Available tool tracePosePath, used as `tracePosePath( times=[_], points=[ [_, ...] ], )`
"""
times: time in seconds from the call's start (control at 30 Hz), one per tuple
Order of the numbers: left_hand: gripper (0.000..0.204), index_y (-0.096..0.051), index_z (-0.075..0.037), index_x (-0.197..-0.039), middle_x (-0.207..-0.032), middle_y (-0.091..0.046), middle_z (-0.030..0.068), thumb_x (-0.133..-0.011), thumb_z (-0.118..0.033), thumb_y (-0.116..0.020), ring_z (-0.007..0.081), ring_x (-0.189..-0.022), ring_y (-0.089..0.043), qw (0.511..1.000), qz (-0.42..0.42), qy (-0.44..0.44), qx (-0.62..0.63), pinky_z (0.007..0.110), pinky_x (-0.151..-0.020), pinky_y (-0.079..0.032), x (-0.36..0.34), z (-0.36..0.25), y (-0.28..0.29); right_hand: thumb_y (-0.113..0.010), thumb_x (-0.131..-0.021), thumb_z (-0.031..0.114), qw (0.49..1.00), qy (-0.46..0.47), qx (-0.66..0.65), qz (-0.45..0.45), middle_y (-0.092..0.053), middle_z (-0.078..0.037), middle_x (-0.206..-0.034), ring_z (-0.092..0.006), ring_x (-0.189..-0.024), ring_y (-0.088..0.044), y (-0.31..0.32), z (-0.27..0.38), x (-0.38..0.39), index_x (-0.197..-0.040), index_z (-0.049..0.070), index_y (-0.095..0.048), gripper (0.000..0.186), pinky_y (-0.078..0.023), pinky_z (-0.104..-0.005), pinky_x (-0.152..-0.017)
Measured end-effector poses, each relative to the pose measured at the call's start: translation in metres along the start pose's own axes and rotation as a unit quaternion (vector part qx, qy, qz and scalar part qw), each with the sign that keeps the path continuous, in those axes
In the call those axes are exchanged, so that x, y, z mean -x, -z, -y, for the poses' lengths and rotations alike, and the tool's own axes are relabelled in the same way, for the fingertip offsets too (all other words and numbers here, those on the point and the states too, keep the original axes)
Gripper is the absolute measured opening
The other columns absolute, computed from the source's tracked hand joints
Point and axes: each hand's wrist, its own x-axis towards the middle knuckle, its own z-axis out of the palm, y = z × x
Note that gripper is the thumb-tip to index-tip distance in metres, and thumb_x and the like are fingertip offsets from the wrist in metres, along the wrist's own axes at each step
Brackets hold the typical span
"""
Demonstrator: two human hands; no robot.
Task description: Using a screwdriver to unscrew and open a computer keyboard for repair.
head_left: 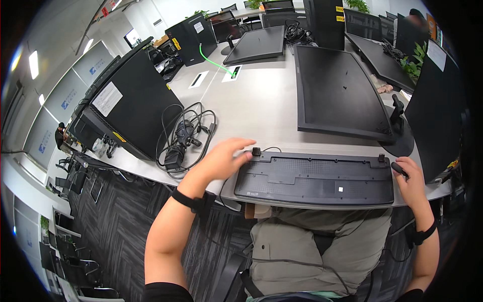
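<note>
A black keyboard (pixel 314 178) lies upside down along the near edge of the table, its underside facing up. Both of its small feet are raised at the far corners. My left hand (pixel 227 156) is at the keyboard's far left corner, with its fingers stretched out and the thumb by the left foot (pixel 256 151). Beyond the keyboard's right end, my right hand (pixel 412 182) is closed around a small black rounded object, like a short handle (pixel 400 169); the rest of it is hidden. The right foot (pixel 381 158) is close to that hand.
A computer tower (pixel 136 100) and a tangle of black cables (pixel 183 136) stand on the left of the table (pixel 246 108). Behind the keyboard, a monitor (pixel 342 90) lies flat beside its stand (pixel 398 126). Another tower (pixel 437 110) rises at the right. A green cable (pixel 214 62) enters a table port.
</note>
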Motion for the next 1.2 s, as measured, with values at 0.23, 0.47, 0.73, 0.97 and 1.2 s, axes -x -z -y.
tracePosePath(
  times=[0.23, 0.47, 0.73, 0.97, 1.2],
  points=[
    [0.058, -0.055, 0.0, -0.146, -0.147, -0.056, 0.0263, -0.098, -0.028, -0.071, 0.0426, -0.135, -0.054, 0.988, 0.033, -0.017, -0.149, 0.044, -0.114, -0.044, 0.012, -0.026, -0.018, -0.068, -0.086, 0.005, 0.99, 0.126, 0.05, 0.039, -0.06, -0.015, -0.147, -0.0398, -0.125, -0.062, -0.014, 0.017, -0.01, -0.131, 0.005, -0.067, 0.045, -0.052, -0.0431, -0.104],
    [0.079, -0.051, 0.005, -0.147, -0.158, -0.043, 0.0271, -0.093, -0.048, -0.073, 0.046, -0.146, -0.041, 0.96, 0.06, -0.024, -0.273, 0.058, -0.118, -0.031, 0.003, -0.071, -0.018, -0.071, -0.091, 0.014, 0.996, 0.075, 0.043, 0.01, -0.062, -0.013, -0.142, -0.038, -0.12, -0.065, -0.02, 0.027, -0.007, -0.128, 0.004, -0.068, 0.038, -0.054, -0.0436, -0.1],
    [0.084, -0.053, -0.006, -0.147, -0.154, -0.047, 0.0266, -0.083, -0.05, -0.081, 0.0457, -0.146, -0.04, 0.949, 0.154, -0.208, -0.179, 0.056, -0.118, -0.031, -0.032, -0.124, -0.056, -0.079, -0.086, 0.01, 0.995, -0.088, -0.033, 0.021, -0.069, -0.011, -0.105, -0.0262, -0.085, -0.065, 0.003, 0.023, 0.064, -0.1, 0.0, -0.068, 0.021, -0.051, -0.0324, -0.077],
    [0.094, -0.05, -0.008, -0.15, -0.156, -0.038, 0.0345, -0.077, -0.055, -0.084, 0.0531, -0.143, -0.041, 0.939, 0.124, -0.229, -0.225, 0.06, -0.115, -0.035, -0.049, -0.154, -0.086, -0.079, -0.093, 0.013, 0.901, -0.271, -0.338, -0.024, -0.068, -0.003, -0.081, -0.0053, -0.071, -0.058, -0.016, 0.009, 0.088, -0.118, -0.007, -0.06, 0.037, -0.045, -0.0224, -0.063],
    [0.108, -0.044, 0.005, -0.15, -0.147, -0.045, 0.039, -0.076, -0.065, -0.08, 0.0527, -0.14, -0.043, 0.949, 0.183, -0.193, -0.172, 0.057, -0.116, -0.032, -0.068, -0.146, -0.087, -0.079, -0.093, 0.013, 0.91, -0.248, -0.33, 0.035, -0.065, 0.001, -0.077, -0.005, -0.065, -0.057, -0.014, 0.011, 0.08, -0.124, -0.005, -0.068, 0.038, -0.045, -0.0219, -0.061]
  ],
)
